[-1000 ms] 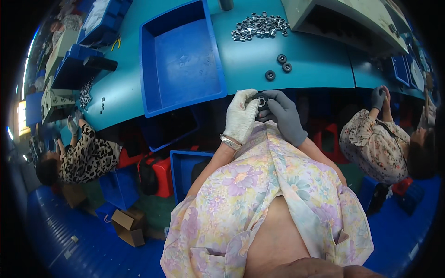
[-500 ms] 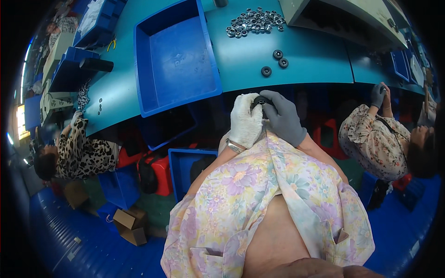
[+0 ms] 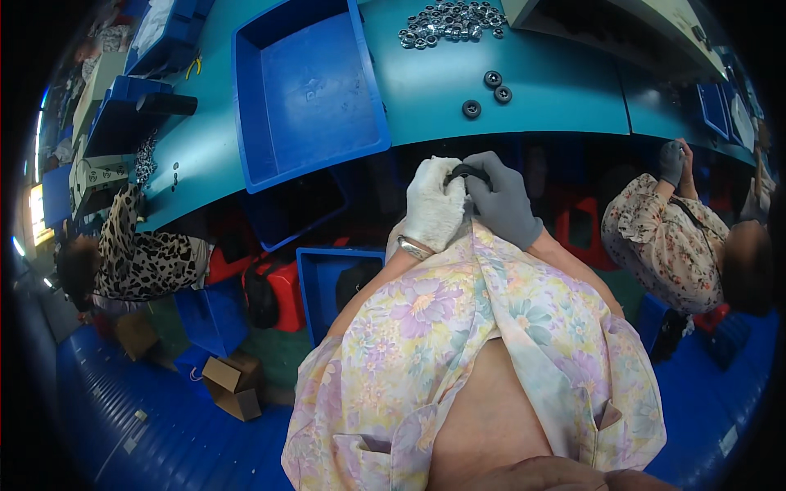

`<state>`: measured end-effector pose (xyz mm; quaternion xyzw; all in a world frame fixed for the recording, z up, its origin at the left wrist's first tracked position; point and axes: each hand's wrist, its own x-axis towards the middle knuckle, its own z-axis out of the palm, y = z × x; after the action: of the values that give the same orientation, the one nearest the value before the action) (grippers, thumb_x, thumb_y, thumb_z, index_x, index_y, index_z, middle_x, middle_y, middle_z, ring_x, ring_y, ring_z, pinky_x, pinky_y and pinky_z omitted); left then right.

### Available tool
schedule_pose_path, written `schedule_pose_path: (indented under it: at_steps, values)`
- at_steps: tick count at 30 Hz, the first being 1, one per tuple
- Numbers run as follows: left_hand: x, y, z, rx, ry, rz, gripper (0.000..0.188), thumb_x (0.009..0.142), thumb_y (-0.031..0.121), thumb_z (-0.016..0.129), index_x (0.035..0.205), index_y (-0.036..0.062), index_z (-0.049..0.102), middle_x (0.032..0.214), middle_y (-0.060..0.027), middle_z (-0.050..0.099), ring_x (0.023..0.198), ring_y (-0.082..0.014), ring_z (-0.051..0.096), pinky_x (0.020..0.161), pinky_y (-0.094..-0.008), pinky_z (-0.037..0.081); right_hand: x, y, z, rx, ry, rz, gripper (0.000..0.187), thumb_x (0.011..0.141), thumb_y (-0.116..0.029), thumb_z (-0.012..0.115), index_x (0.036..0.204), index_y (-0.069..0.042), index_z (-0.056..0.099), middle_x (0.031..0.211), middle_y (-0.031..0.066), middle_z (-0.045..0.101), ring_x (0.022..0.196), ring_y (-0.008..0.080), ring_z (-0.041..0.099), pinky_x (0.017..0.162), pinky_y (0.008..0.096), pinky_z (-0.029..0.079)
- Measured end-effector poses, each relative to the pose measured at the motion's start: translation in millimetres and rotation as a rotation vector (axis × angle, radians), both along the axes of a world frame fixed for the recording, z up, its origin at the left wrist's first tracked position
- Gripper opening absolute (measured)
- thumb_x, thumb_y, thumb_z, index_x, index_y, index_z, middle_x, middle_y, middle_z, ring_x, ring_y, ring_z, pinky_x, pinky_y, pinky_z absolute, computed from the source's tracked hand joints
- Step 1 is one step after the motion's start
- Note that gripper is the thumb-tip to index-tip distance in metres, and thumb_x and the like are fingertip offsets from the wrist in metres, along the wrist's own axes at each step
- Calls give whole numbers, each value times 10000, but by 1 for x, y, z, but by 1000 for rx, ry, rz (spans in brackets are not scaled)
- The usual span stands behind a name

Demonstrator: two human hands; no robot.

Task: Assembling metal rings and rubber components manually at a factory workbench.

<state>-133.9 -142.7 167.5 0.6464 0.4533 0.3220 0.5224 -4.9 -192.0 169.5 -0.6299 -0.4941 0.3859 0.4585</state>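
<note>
Between my two hands, just off the table's near edge, is a small black toy wheel (image 3: 468, 170), tilted so that its dark tyre shows most. My left hand (image 3: 435, 204), in a white glove, pinches it from the left. The fingers of my right hand (image 3: 501, 203), gloved in grey, close on its other side. The wheel's hub is mostly hidden by the fingers. On the table beyond lie three black wheels with silver hubs: one nearer (image 3: 471, 109), one at the right (image 3: 503, 95) and one farther (image 3: 492, 78). Farther back is a heap of shiny silver wheel hubs (image 3: 450, 24).
A large blue bin (image 3: 315, 106) lies on the teal table (image 3: 557, 102), left of the wheels. A pale machine housing (image 3: 630, 41) stands at the back right. Co-workers sit at the left (image 3: 151, 258) and right (image 3: 667, 237). Red stools (image 3: 286, 290) and blue crates are below.
The wheel in my hands has tipped, so its hub face shows less and its tyre edge more. Both hands have shifted slightly; the view has moved a little.
</note>
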Motion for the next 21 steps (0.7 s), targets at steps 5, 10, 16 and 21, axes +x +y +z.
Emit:
schedule_pose_path:
  at_steps: [5, 10, 16, 21]
  values:
    - [-10, 14, 11, -573, -305, 55, 187, 973, 74, 549, 1132, -5, 608, 967, -62, 649, 705, -64, 589, 635, -211, 502, 5, -4, 7, -193, 592, 72, 363, 897, -25, 584, 1256, -62, 545, 966, 20, 615, 705, 61, 555, 614, 213, 486]
    - [-28, 31, 8, -728, -448, 14, 174, 986, 137, 572, 1096, 15, 631, 870, -29, 642, 646, -53, 547, 581, -180, 460, -6, 8, 6, -110, 411, 74, 432, 855, -19, 661, 1264, -58, 530, 1002, 48, 634, 803, 98, 608, 709, 244, 513]
    - [-42, 37, 2, -744, -445, 11, 170, 988, 120, 557, 1095, 9, 629, 896, -32, 641, 619, -50, 537, 538, -189, 449, -17, 15, 10, 13, 138, 117, 482, 794, -44, 749, 1215, -44, 516, 1038, 99, 651, 906, 174, 645, 803, 293, 520]
    - [-36, 29, 18, -647, -355, -55, 189, 940, 58, 579, 1120, 2, 591, 983, -52, 635, 834, -77, 598, 712, -232, 518, -18, 12, 6, 5, 117, -1, 483, 773, -61, 775, 1174, -22, 509, 1012, 113, 651, 889, 171, 646, 783, 295, 519]
